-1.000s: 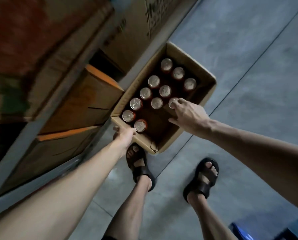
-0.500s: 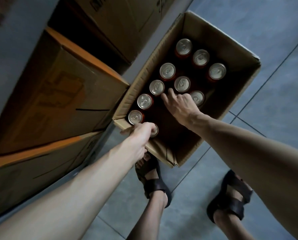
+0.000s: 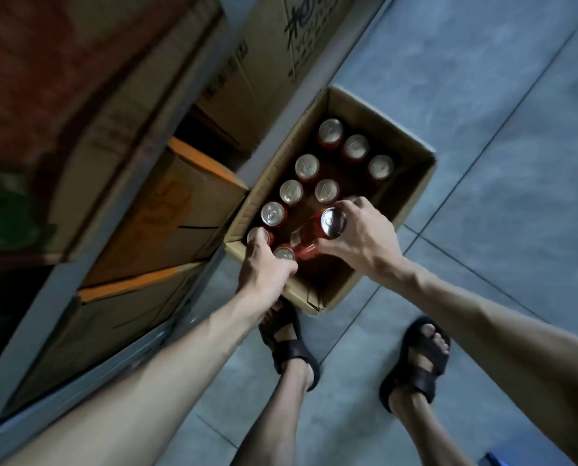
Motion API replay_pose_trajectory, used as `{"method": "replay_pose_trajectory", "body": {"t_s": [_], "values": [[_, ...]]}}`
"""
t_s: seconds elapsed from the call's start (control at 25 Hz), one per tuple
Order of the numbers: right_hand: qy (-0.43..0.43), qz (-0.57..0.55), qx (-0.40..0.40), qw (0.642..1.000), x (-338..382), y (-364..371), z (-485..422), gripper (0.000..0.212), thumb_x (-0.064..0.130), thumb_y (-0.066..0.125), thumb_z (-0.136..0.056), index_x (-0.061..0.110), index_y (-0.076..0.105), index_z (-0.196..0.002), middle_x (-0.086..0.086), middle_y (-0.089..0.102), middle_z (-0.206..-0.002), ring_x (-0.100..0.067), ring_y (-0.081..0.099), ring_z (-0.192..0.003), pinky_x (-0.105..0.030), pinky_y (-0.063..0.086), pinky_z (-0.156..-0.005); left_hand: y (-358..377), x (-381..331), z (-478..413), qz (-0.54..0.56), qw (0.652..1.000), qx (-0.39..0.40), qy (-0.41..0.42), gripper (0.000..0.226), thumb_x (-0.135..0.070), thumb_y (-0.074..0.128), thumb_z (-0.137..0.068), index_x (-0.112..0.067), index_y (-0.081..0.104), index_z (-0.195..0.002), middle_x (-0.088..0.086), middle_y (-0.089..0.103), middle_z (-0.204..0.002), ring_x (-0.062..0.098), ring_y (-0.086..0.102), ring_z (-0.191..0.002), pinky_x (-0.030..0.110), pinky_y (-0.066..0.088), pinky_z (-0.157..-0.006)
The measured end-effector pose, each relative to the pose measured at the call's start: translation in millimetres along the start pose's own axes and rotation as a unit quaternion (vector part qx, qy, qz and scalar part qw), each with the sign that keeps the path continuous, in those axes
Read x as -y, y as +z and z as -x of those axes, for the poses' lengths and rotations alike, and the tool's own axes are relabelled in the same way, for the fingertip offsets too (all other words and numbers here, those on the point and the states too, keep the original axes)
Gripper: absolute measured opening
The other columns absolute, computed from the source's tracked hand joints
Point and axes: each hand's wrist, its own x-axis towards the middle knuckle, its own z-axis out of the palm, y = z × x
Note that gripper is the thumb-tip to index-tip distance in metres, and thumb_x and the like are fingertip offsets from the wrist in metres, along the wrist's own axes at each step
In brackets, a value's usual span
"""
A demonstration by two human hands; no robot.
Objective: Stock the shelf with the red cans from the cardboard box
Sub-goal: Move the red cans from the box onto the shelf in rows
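Note:
An open cardboard box (image 3: 412, 193) stands on the floor against the grey shelf frame (image 3: 301, 95). Several red cans (image 3: 307, 167) with silver tops stand upright inside it, in rows along the left and far sides. My right hand (image 3: 361, 237) grips one red can (image 3: 317, 230), lifted and tilted above the box's near half. My left hand (image 3: 264, 267) reaches over the near left corner, its fingers and thumb curled around the nearest can (image 3: 283, 253) and touching the top of the can (image 3: 254, 234) beside it.
Closed cardboard cartons with orange tape (image 3: 166, 216) fill the low shelf level at left, and a printed carton (image 3: 274, 52) sits further back. My sandalled feet (image 3: 291, 341) (image 3: 418, 361) stand on the grey tiled floor (image 3: 482, 129) just before the box. A blue object (image 3: 492, 460) shows at the bottom right.
My right hand has closed on a can in the middle of the box and lifted it, tilted. My left hand slid from the box's edge onto the nearest cans. The camera view shifted.

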Motion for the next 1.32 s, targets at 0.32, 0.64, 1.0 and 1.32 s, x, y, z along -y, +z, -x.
{"method": "replay_pose_trajectory", "body": {"t_s": [0.32, 0.64, 1.0, 1.32], "values": [[0.024, -0.315, 0.04, 0.948, 130, -288, 105, 0.035, 0.052, 0.07, -0.063, 0.021, 0.066, -0.078, 0.01, 0.064, -0.06, -0.006, 0.06, -0.055, -0.022, 0.044, -0.052, -113, -153, 201, 0.019, 0.972, 0.025, 0.233, 0.071, -0.017, 0.089, -0.064, -0.01, 0.049, -0.122, -0.003, 0.063, -0.11, 0.009, 0.059, -0.093, 0.01, 0.039, -0.067], [-0.093, -0.256, 0.083, 0.959, 281, -509, 240, 0.022, 0.048, 0.08, -0.071, 0.027, 0.072, -0.072, 0.011, 0.069, -0.057, -0.001, 0.063, -0.047, -0.013, 0.043, -0.043, -250, -247, 419, -0.062, 0.909, -0.071, 0.407, 0.069, -0.028, 0.094, -0.053, -0.014, 0.062, -0.113, -0.025, 0.056, -0.091, -0.028, 0.05, -0.08, -0.009, 0.03, -0.071], [-0.191, -0.131, 0.161, 0.959, 395, -589, 331, 0.059, 0.07, 0.071, -0.069, 0.026, 0.066, -0.108, 0.003, 0.074, -0.09, -0.01, 0.071, -0.076, -0.026, 0.053, -0.058, -344, -252, 570, 0.001, 0.932, -0.022, 0.361, 0.07, -0.036, 0.088, -0.061, -0.035, 0.048, -0.118, -0.018, 0.06, -0.105, -0.008, 0.057, -0.096, 0.011, 0.046, -0.076], [-0.212, -0.149, 0.176, 0.95, 454, -553, 308, 0.058, 0.058, 0.078, -0.07, 0.026, 0.062, -0.114, -0.002, 0.073, -0.103, -0.015, 0.073, -0.08, -0.024, 0.055, -0.059, -395, -229, 543, -0.004, 0.932, -0.126, 0.339, 0.069, -0.052, 0.085, -0.052, -0.032, 0.052, -0.11, -0.016, 0.064, -0.1, -0.001, 0.059, -0.094, 0.022, 0.051, -0.075]]}}
